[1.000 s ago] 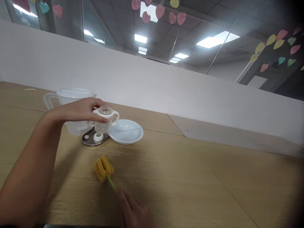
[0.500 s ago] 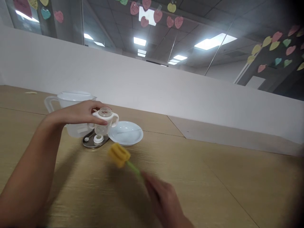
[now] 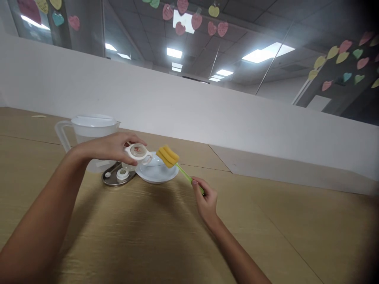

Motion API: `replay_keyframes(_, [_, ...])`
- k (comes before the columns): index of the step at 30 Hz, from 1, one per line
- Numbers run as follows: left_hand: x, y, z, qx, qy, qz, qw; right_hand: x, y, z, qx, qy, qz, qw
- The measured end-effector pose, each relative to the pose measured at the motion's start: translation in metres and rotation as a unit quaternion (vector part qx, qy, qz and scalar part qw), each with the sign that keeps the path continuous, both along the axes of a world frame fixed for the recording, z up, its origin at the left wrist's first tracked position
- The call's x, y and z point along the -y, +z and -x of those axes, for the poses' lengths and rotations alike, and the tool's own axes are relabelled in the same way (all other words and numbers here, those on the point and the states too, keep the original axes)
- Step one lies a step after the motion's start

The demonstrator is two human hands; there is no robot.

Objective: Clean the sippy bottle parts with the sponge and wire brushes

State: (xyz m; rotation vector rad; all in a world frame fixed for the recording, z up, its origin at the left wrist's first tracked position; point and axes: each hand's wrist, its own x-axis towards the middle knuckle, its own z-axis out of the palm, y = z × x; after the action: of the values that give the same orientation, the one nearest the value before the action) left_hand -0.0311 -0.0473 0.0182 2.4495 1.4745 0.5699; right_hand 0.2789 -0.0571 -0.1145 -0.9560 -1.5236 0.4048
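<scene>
The left hand [image 3: 111, 146] is closed around a small clear plastic bottle [image 3: 137, 152] with a white collar and looped side handles, tipped so that its round mouth faces the camera. The right hand [image 3: 206, 199] pinches the thin green handle of a bottle brush [image 3: 171, 159], fingers curled round the stick; the brush's yellow sponge head, ribbed and blocky, is raised in the air just beside the bottle's mouth, not inside it. Bottle and sponge both hang above a shallow white bowl [image 3: 156, 173], smooth and glossy, which stands on the table. Just left of the bowl lies an oval metal tray [image 3: 111, 179] with small white round parts on it. Behind the left hand stands a translucent plastic jug [image 3: 85, 128] with a lid and a loop handle. All rest on a pale wooden table [image 3: 266, 236] with fine straight grain. A plain white partition [image 3: 207, 114] runs along its far edge.
</scene>
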Motion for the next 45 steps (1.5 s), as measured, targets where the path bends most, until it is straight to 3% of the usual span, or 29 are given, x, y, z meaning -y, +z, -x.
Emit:
replay_keyframes(3, [-0.005, -0.005, -0.004, -0.004, -0.010, -0.012, 1.000, 0.005, -0.003, 0.000, -0.056, 0.025, -0.007, 0.998])
replay_keyframes(5, [-0.007, -0.006, -0.008, -0.006, -0.011, -0.020, 1.000, 0.005, 0.000, 0.000, -0.141, 0.074, 0.064, 0.985])
replay_keyframes(9, [-0.006, -0.007, -0.020, -0.009, -0.005, -0.037, 0.999, 0.003, 0.011, 0.000, -0.283, 0.232, 0.270, 0.891])
replay_keyframes(12, [-0.005, -0.008, -0.025, -0.005, -0.005, -0.047, 0.999, 0.002, 0.017, -0.002, -0.326, 0.289, 0.342, 0.833])
replay_keyframes(16, [-0.008, -0.011, -0.027, 0.003, -0.010, -0.060, 0.998, 0.001, 0.018, -0.005, -0.357, 0.321, 0.386, 0.787])
replay_keyframes(20, [-0.009, -0.013, -0.028, 0.000, -0.021, -0.071, 0.997, 0.001, 0.016, -0.004, -0.361, 0.341, 0.410, 0.765])
replay_keyframes(25, [-0.006, -0.011, -0.030, -0.019, -0.017, -0.072, 0.997, 0.003, 0.017, -0.005, -0.352, 0.344, 0.411, 0.768])
replay_keyframes(31, [-0.005, -0.008, -0.019, -0.040, 0.025, -0.087, 0.995, 0.000, 0.024, -0.017, -0.300, 0.340, 0.383, 0.805])
replay_keyframes(34, [-0.006, -0.008, -0.011, -0.052, 0.055, -0.094, 0.993, -0.002, 0.026, -0.022, -0.183, 0.313, 0.396, 0.844])
replay_keyframes(36, [-0.007, -0.007, -0.008, -0.059, 0.066, -0.101, 0.991, -0.002, 0.025, -0.021, -0.036, 0.265, 0.396, 0.878])
replay_keyframes(38, [-0.007, -0.006, -0.007, -0.065, 0.070, -0.105, 0.990, -0.002, 0.024, -0.018, 0.093, 0.218, 0.377, 0.895])
replay_keyframes(45, [-0.005, -0.004, -0.010, -0.073, 0.074, -0.099, 0.990, 0.000, 0.024, -0.013, 0.163, 0.200, 0.334, 0.907])
